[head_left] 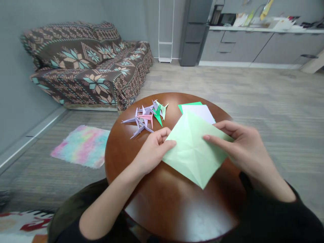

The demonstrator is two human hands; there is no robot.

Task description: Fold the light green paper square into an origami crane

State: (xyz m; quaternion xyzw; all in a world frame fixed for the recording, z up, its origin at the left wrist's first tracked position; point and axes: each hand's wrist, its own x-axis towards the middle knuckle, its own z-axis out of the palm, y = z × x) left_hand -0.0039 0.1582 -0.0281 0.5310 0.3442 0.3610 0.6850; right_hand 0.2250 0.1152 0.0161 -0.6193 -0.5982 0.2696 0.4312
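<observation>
The left hand (154,148), just left of the frame's centre, pinches the left corner of a pale green square sheet of creased paper (194,148), thumb on top and the other fingers curled under the edge. The right hand (243,148), right of centre, lies over the sheet's right corner with its fingers stretched flat and its index finger pointing toward the middle crease; whether the thumb grips from below cannot be told. The sheet sits in the middle of the frame as a diamond, one point aimed down at the person, and shows fold lines crossing at its centre. It lies over a round, glossy brown wooden table (157,206), though whether it rests flat or is lifted slightly is unclear.

Just above the sheet, partly tucked under its upper edge, lies a small stack of flat paper squares (199,110), white on top and bright green beneath. Left of that stack, near the table's far edge, sits a cluster of folded paper cranes (148,116) in lilac, pink, green and pale mint, some touching.

Beyond the table, a sofa draped in a brown patterned blanket (86,64) fills the upper left. A fluffy pastel rainbow rug (82,145) lies on the grey floor at the left. Grey cabinets under a cluttered counter (253,44) run along the upper right.
</observation>
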